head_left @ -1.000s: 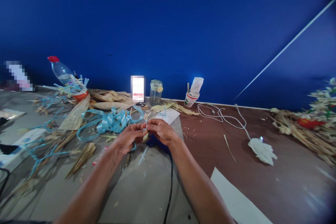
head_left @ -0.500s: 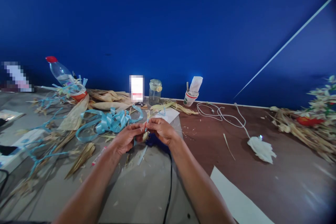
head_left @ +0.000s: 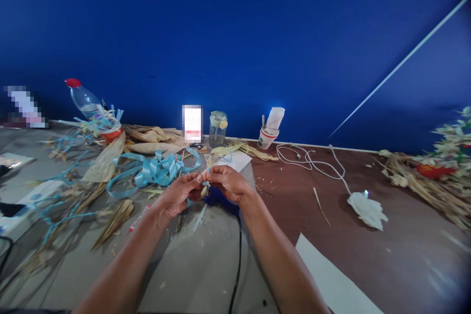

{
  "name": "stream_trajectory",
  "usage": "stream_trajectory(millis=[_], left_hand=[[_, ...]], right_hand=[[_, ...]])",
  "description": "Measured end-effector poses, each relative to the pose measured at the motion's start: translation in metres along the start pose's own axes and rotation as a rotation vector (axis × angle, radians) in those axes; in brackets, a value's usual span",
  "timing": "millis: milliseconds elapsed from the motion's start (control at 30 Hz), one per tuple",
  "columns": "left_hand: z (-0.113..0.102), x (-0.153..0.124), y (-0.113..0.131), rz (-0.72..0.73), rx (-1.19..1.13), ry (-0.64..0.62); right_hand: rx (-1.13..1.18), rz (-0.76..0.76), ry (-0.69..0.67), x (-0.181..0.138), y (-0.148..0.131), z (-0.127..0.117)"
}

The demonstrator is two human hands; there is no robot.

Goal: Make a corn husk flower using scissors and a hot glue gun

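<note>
My left hand [head_left: 184,191] and my right hand [head_left: 228,184] meet above the middle of the table, fingertips pinched close together. Between them is a small piece of dried husk wrapped with light blue ribbon [head_left: 206,183]; its pale tip pokes up above the fingers, and most of it is hidden by them. Just behind my left hand lies a loose heap of light blue ribbon [head_left: 158,169]. Below my right hand rests a dark blue tool with a black cord [head_left: 222,200], partly covered by the hand and wrist.
Dried husks [head_left: 154,135], a glass jar [head_left: 218,130] and a paper cup [head_left: 268,137] stand or lie along the blue wall. At left are ribbon-wrapped stems [head_left: 53,225] and a red-capped bottle [head_left: 83,98]. A white cable [head_left: 309,162] and dried flowers [head_left: 434,176] are at right.
My hands stay nearly in place, with only a slight shift of the fingers around the ribbon-wrapped husk. Nothing else on the table has visibly moved.
</note>
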State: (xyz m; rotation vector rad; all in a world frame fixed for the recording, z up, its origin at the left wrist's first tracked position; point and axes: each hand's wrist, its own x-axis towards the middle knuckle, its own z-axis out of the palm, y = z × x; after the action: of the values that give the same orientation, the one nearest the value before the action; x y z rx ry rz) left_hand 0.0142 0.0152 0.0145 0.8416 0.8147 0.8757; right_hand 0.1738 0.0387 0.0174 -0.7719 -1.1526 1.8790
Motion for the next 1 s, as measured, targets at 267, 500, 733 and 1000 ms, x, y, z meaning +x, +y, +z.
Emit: stream_trajectory(millis=[267, 500, 733, 1000], left_hand=[[0.0065, -0.0047, 0.0057, -0.035, 0.061, 0.005], [0.0070, -0.0025, 0.0041, -0.050, 0.128, 0.074], [0.0088, -0.0007, 0.0035, 0.022, 0.249, 0.184], [0.0009, 0.0014, 0.0079, 0.200, 0.215, 0.402]], right_hand=[[0.012, 0.011, -0.038, -0.0031, -0.0041, 0.0019], [-0.040, 0.007, 0.014, -0.0011, -0.0021, 0.0016], [-0.072, -0.001, 0.151, 0.0017, 0.0003, 0.0060], [-0.231, -0.014, 0.240, -0.0041, -0.0086, 0.0045]])
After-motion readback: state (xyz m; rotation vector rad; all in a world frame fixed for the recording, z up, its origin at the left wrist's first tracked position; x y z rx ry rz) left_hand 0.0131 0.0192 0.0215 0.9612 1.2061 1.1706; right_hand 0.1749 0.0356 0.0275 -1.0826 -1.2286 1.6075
